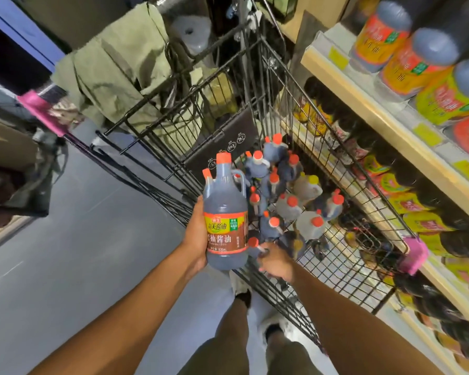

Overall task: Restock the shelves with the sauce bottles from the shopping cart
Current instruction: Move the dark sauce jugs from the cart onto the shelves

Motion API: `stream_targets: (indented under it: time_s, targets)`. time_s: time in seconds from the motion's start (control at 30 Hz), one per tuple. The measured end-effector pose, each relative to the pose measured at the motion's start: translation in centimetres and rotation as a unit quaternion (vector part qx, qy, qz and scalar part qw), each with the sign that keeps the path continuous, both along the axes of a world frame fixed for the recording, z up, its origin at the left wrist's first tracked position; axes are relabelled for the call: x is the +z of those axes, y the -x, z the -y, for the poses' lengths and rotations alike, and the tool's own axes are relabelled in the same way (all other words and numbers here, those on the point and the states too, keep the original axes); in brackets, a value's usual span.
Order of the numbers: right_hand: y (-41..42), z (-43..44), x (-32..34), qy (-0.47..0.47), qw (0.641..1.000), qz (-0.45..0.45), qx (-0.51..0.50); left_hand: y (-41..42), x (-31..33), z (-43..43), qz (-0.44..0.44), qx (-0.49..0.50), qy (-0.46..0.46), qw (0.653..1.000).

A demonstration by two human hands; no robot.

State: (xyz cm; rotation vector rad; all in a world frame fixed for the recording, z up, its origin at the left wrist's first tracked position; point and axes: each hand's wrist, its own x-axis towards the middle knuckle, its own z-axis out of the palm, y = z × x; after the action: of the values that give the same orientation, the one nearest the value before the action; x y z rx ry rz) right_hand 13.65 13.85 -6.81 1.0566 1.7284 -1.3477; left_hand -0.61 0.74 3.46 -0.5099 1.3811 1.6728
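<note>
My left hand (197, 234) holds a dark sauce bottle (225, 212) upright by its body, over the near left corner of the black wire shopping cart (344, 269). The bottle has an orange cap, a side handle and a red and green label. My right hand (275, 262) reaches into the cart and closes on the neck of another orange-capped bottle (253, 246). Several more sauce bottles (290, 196) lie in the cart, dark ones and a few paler ones. The shelves (401, 133) on the right carry rows of dark bottles with orange and yellow labels.
A green cloth (114, 69) hangs over the cart's far end. Pink handle grips (42, 110) stick out at the cart's left and right. Grey floor (65, 253) lies to the left. My legs and shoes (244, 293) stand beside the cart's near edge.
</note>
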Motion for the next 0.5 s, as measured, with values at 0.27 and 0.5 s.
stream_targets:
  time_s: [0.27, 0.5]
  targets:
    - [-3.7, -1.9, 1.7, -0.006, 0.997, 0.012, 0.082, -0.2, 0.0, -0.6, -0.002, -0.040, 0.027, 0.999]
    - [-10.8, -5.6, 3.7, -0.051, 0.997, 0.026, 0.045, -2.1, -0.4, -3.0, -0.001, -0.097, 0.039, 0.995]
